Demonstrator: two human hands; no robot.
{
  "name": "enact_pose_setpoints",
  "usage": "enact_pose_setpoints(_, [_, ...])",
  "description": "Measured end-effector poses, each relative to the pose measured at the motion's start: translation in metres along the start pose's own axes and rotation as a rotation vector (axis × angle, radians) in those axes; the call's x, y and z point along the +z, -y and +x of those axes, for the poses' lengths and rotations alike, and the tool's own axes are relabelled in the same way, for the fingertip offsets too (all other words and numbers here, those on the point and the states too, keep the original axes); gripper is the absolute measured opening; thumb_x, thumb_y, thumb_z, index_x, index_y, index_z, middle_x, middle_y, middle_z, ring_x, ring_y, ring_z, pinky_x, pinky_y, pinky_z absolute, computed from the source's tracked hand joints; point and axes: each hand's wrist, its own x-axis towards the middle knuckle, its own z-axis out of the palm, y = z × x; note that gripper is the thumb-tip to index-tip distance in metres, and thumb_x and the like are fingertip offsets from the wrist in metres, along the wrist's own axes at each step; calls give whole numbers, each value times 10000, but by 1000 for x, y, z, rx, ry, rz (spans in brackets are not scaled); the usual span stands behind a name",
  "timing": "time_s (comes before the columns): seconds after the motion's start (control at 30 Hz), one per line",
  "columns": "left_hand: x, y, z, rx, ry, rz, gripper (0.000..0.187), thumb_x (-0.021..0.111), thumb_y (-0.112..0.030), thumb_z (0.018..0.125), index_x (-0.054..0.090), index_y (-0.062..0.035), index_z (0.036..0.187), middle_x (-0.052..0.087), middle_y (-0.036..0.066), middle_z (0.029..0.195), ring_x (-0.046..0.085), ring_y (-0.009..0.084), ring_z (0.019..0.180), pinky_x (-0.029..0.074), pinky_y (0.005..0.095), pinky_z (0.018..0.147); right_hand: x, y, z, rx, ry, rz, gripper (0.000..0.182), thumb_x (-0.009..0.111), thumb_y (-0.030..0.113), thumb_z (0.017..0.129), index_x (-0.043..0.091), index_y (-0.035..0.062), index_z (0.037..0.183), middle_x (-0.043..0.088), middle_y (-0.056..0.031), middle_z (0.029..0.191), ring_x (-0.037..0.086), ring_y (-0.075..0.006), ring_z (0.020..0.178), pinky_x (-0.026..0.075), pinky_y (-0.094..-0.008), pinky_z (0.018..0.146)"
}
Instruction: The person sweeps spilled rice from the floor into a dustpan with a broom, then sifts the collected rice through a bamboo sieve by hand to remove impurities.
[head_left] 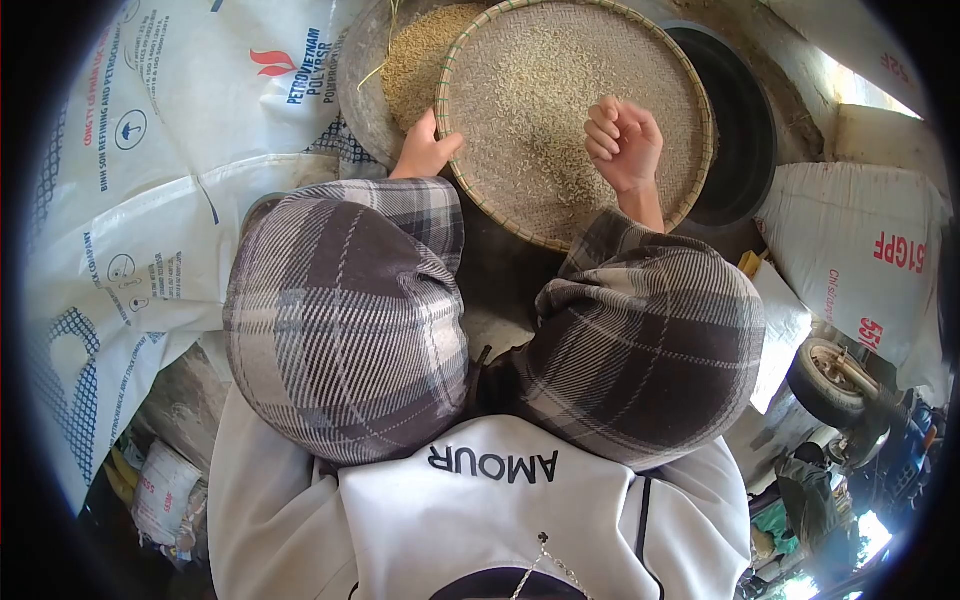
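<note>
A round woven bamboo tray point(455, 60) holds a thin layer of unhusked rice grain point(530, 90). My left hand point(425, 148) grips the tray's near-left rim. My right hand point(625, 142) rests over the grain on the tray's right side, its fingers curled in; whether grains are pinched in them cannot be told. Behind the tray on the left stands a metal basin point(362, 80) heaped with more grain. My knees in plaid trousers fill the middle of the view.
White printed sacks point(170, 180) cover the ground at left. A dark round tub point(740, 130) sits behind the tray at right. A filled sack point(860, 250) lies at right, a small wheel point(828, 380) below it.
</note>
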Motion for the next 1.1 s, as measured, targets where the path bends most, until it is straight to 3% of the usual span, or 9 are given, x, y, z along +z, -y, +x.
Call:
enact_pose_setpoints(0.2, [0,-5,-1,-2,-16,26,427,588,-125,759,535,21,1156,644,114,998,596,195,918,445,313,852,10,6,14,112,-405,-588,270,556,271,924,587,4,900,319,78,558,253,-48,439,238,-220,418])
enact_pose_setpoints(0.27, [-1,-1,-1,-4,-10,13,429,588,-124,759,534,23,1158,643,115,1001,595,194,918,445,313,853,10,3,13,-60,-492,-1658,220,614,221,897,608,2,876,396,58,538,297,-61,460,256,-260,445])
enact_pose_setpoints(0.47, [1,-2,0,4,-4,-36,417,588,-119,762,540,26,1149,642,108,1007,590,177,918,444,305,847,12,-6,17,-41,-478,-2025,203,701,222,813,638,56,911,464,-60,533,457,-177,503,400,-350,534])
enact_pose_setpoints(0.7, [1,1,0,19,-8,-39,398,585,-104,763,547,23,1138,639,91,991,579,160,901,444,295,837,11,0,15,-60,-530,-1991,175,674,201,844,624,35,872,503,-47,547,451,-148,482,380,-324,498])
enact_pose_setpoints(0.77, [1,-1,-1,18,-1,-47,398,585,-104,763,547,22,1140,638,91,995,579,161,904,443,295,840,7,6,7,-54,-567,-1318,149,626,183,892,600,38,869,440,21,534,383,-77,466,297,-252,446])
enact_pose_setpoints(0.8, [1,-3,-1,17,7,-55,399,586,-104,764,547,21,1141,637,91,998,578,163,907,442,294,842,4,9,0,-54,-567,-1320,149,626,183,892,600,38,869,440,21,534,383,-77,466,297,-252,446])
enact_pose_setpoints(0.87, [1,-7,-3,11,3,-62,399,585,-103,766,546,20,1143,636,91,1002,577,164,910,441,295,846,3,10,-16,-94,-335,-466,170,569,205,935,536,67,840,322,79,558,266,-38,469,203,-200,434])
enact_pose_setpoints(1.0, [0,-1,-1,10,4,-60,398,580,-103,771,542,24,1147,635,97,1012,577,166,920,439,299,855,8,-3,-26,-92,-215,80,159,483,166,896,422,109,761,238,61,595,190,-73,475,208,-218,429])
enact_pose_setpoints(1.1, [1,2,1,7,5,-60,396,577,-105,773,541,28,1145,633,98,1012,577,166,922,439,301,857,10,-1,-22,-45,-364,-273,165,499,172,849,453,84,717,289,58,572,249,-66,466,229,-229,426])
